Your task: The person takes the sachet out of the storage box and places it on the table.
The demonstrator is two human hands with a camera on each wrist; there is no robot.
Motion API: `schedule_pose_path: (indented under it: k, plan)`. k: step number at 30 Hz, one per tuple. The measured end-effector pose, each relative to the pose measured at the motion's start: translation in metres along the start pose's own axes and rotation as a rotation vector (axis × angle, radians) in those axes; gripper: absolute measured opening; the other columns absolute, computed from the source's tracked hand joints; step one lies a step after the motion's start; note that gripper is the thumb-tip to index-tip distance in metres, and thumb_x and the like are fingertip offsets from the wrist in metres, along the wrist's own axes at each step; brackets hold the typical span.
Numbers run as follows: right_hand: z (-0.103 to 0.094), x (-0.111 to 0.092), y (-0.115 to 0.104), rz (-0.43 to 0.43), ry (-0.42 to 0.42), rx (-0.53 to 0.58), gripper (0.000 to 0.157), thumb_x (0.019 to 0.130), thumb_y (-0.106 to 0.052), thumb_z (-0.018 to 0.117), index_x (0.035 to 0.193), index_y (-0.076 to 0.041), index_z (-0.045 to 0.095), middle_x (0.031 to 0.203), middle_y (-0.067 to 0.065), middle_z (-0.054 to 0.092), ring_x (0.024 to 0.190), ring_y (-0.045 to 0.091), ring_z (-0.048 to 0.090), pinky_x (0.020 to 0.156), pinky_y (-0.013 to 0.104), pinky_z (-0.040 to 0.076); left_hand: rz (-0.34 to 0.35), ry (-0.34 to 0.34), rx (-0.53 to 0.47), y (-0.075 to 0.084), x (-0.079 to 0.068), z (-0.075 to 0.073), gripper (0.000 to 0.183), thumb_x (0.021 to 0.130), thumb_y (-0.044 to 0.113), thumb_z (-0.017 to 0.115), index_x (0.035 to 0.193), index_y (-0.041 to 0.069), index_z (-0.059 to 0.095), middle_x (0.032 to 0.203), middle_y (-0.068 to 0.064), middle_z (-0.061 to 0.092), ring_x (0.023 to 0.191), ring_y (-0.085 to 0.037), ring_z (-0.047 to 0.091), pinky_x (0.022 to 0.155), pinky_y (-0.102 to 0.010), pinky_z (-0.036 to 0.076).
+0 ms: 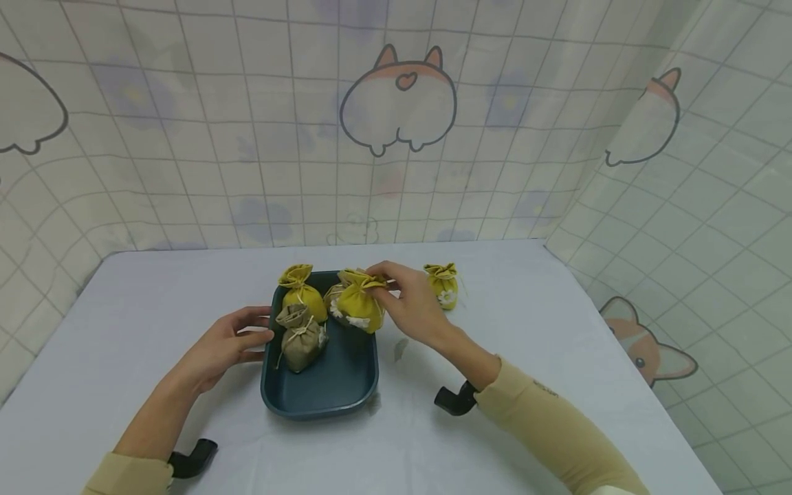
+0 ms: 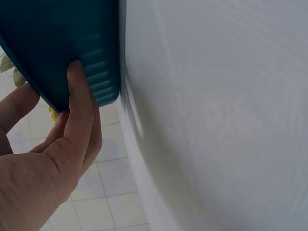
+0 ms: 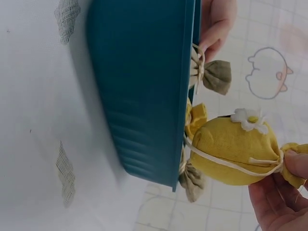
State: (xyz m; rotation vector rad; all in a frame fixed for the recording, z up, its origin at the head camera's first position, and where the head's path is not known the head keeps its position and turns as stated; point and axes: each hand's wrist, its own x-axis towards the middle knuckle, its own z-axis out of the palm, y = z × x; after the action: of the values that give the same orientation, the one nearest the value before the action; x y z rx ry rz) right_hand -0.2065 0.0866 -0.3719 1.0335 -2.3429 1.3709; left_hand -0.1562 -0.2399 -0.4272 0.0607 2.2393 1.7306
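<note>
I count three yellow pouches [image 1: 360, 311], two brown pouches [image 1: 302, 348], one tray [image 1: 328, 412]. My right hand [image 1: 416, 304] pinches one yellow, top toward frame top, axis nearly vertical; my left hand [image 1: 219, 345], straight-fingered, touches the tray.

A white tabletop [image 1: 532, 330] stretches before a pale gridded sheet [image 1: 297, 124], which covers the back and both sides. Its printing includes a rounded animal rump [image 1: 399, 103] with a heart, a partial rump [image 1: 27, 106] at far left, blurry purplish patches [image 1: 260, 218], and an eared animal face [image 1: 643, 344] low on the right.
</note>
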Motion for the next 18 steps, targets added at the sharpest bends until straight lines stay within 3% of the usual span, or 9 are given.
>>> schedule_pose_path:
  k: [18]
  plan:
    - [-0.029,-0.009,0.01,0.039,0.053,-0.028,0.015,0.095,0.002,0.071,0.11,-0.001,0.072,0.108,0.01,0.073,0.099,0.021,0.07,0.085,0.03,0.061,0.001,-0.004,-0.006,-0.001,0.001,-0.001,0.065,0.104,0.011,0.062,0.156,-0.007,0.028,0.148,-0.031,0.039,0.126,-0.04,0.054,0.094,-0.043,0.059]
